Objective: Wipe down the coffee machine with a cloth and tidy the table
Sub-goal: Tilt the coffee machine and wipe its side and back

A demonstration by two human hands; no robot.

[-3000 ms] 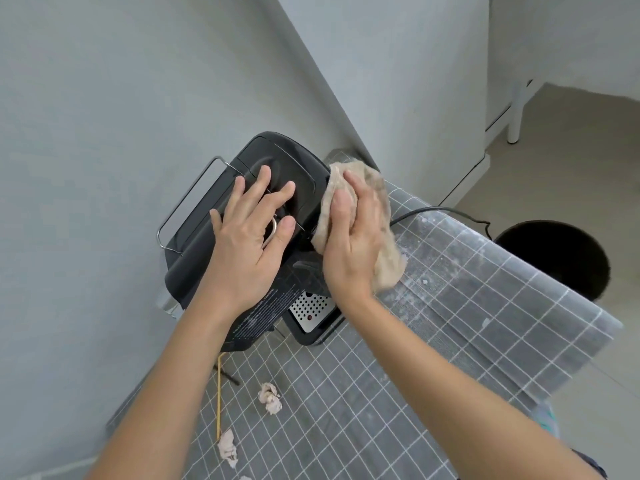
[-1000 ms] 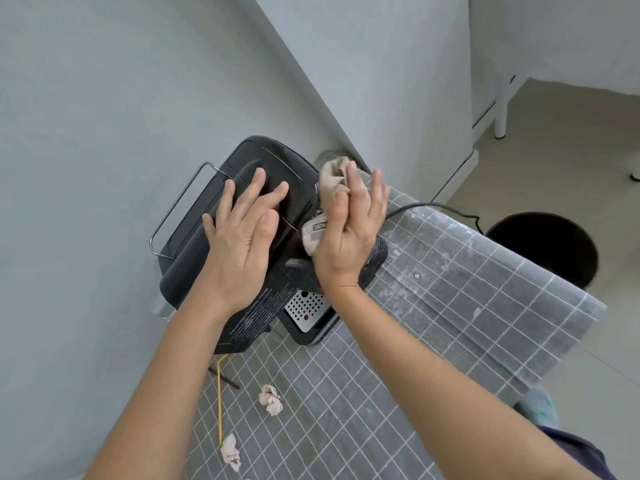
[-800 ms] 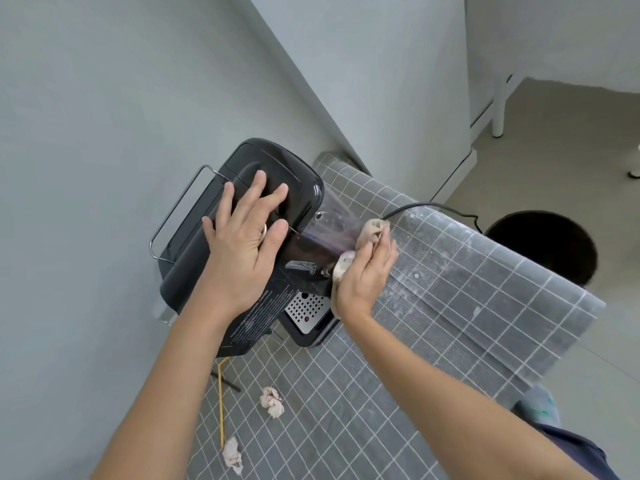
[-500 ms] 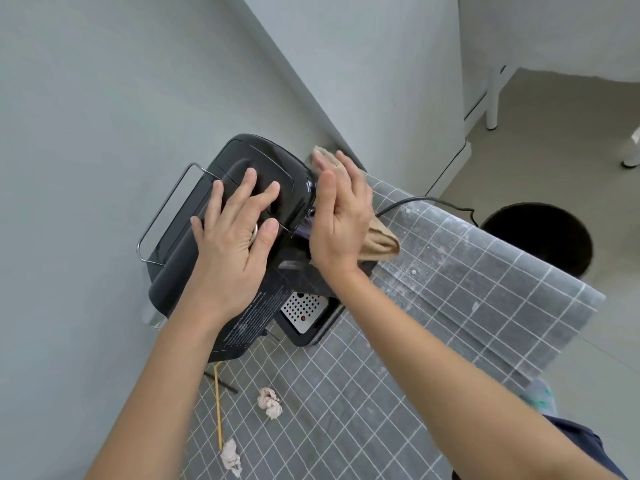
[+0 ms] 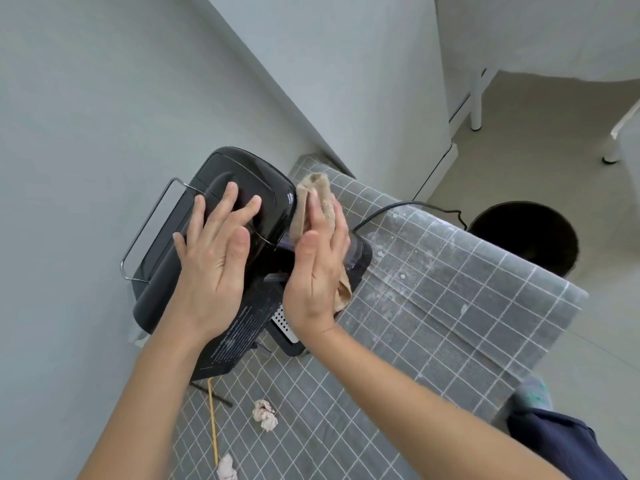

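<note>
Right now the coffee machine (image 5: 221,244) stands at the far left of the worktop (image 5: 433,306), against the wall. The left hand (image 5: 211,268) lies flat on its lid, fingers straight. The right hand (image 5: 317,268), grip wide and flat, presses the cloth (image 5: 311,199) against the machine's right side. Crumpled paper scraps (image 5: 265,415) and a yellow stick (image 5: 212,424) lie nearer on the worktop; a dark bin (image 5: 523,237) stands beyond its edge. Judging from this, a hard sideways wipe could shift the machine or snag its power cord (image 5: 408,207) if the bracing hand eases.
</note>
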